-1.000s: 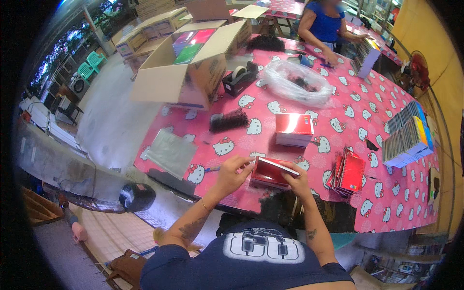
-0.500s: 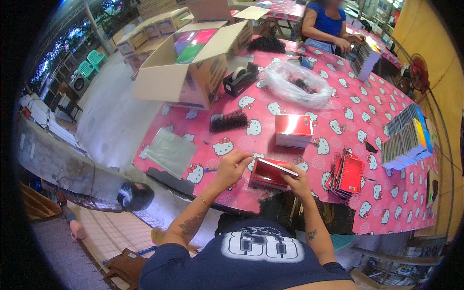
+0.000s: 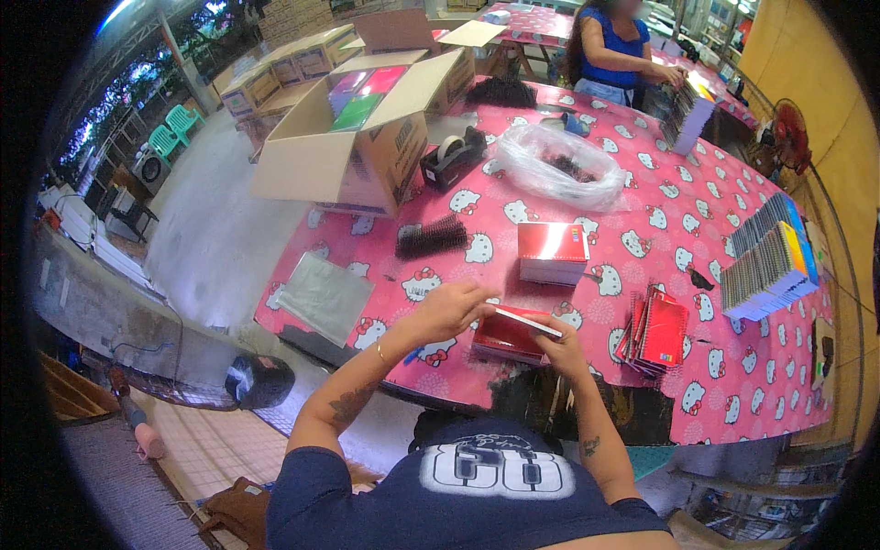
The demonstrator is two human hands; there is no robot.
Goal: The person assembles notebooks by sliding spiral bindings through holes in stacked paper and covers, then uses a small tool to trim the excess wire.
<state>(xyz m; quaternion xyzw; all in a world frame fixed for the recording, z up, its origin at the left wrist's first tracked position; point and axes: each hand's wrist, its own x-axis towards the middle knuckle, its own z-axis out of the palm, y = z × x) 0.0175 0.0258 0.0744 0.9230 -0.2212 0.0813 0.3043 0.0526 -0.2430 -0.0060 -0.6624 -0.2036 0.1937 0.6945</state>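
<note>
My right hand (image 3: 561, 346) grips a thin red-covered notebook (image 3: 524, 320), tilted so its white page edge faces up. It is held just above a stack of red covers (image 3: 502, 341) at the near table edge. At the notebook's left end is my left hand (image 3: 451, 312), its fingers drawn together; whatever they pinch is hidden. Beyond my hands stands a block of red-covered notebooks (image 3: 554, 243) with no coils showing. Several red spiral-bound notebooks (image 3: 664, 339) lie piled to the right. A bundle of black spiral coils (image 3: 433, 236) rests ahead of my left hand.
Clear plastic sheets (image 3: 325, 295) lie at left on the pink patterned table (image 3: 632, 275). Farther off are a tape dispenser (image 3: 455, 158), a plastic bag with dark coils (image 3: 564, 170) and an open carton (image 3: 367, 156). Spiral notebooks (image 3: 770, 266) stand at right; a person (image 3: 616, 50) works across.
My left hand has moved slightly right, onto the notebook's left end. The notebook in my right hand has tipped a little lower.
</note>
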